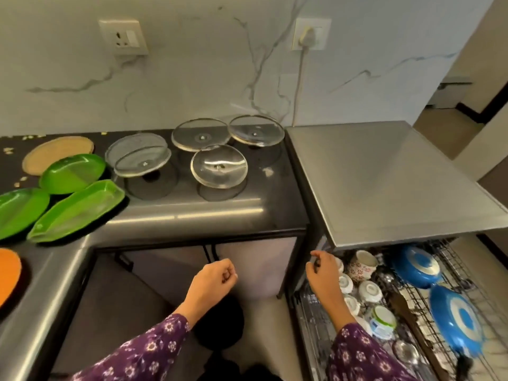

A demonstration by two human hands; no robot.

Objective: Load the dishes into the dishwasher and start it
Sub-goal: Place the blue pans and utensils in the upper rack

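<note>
The dishwasher [384, 171] stands at the right with its upper rack [310, 320] pulled out. The rack holds several white cups [369, 291], a patterned mug [362, 266], two blue pans [456, 317] and a green-rimmed container [382, 321]. My right hand [323, 276] rests at the rack's left front corner, fingers curled; whether it grips the rack I cannot tell. My left hand [213, 279] hovers in a loose fist below the counter edge, holding nothing. On the dark counter sit several glass lids [218, 166] upside down and three green plates [74, 207].
An orange plate [8, 273] lies at the far left edge and a round woven mat [57, 152] behind the green plates. A plug and cord [306, 39] hang on the marble wall. A cabinet with a handle [209, 253] sits under the counter.
</note>
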